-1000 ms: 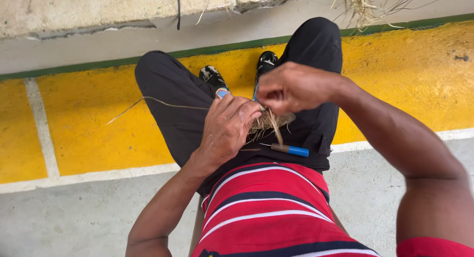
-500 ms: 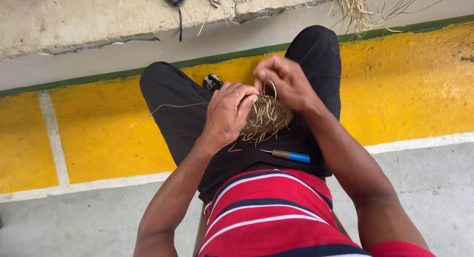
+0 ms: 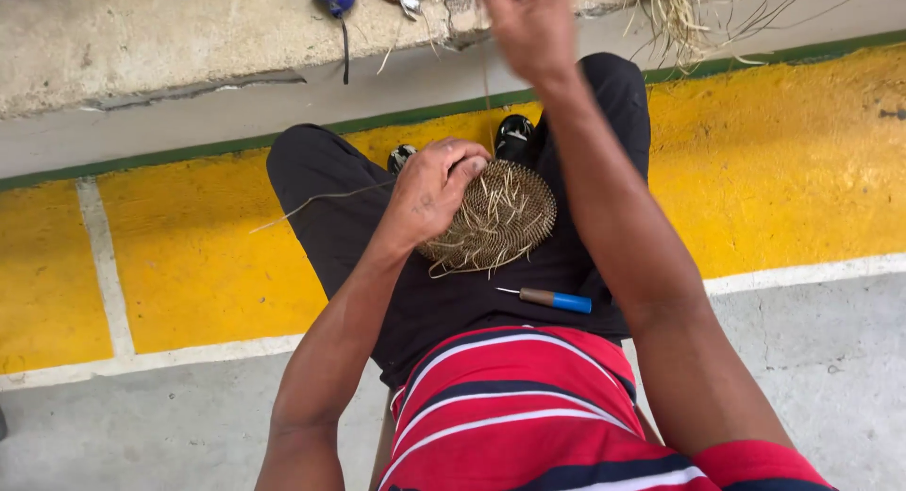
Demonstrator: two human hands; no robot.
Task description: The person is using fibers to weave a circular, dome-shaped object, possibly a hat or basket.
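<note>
Head view: seated person's lap, black trousers.
Left hand (image 3: 436, 187): fingers clenched on the round woven straw disc (image 3: 498, 217) resting on the lap.
Right hand (image 3: 528, 21): raised, blurred; grip cannot be told.
Nearby: blue-and-brown-handled awl (image 3: 552, 299) just below the disc; loose dry straw bundle (image 3: 675, 9) on the concrete ledge (image 3: 170, 38).

Woven disc (image 3: 495, 217) under the left-hand fingers (image 3: 453, 165): dry straw, rough, matt. Awl (image 3: 555, 299) just below them: wooden shaft, blue plastic end, metal tip. Trousers (image 3: 330, 208): matt black cloth.

Tan woven disc (image 3: 505, 217), red-striped shirt (image 3: 528, 406)
</note>
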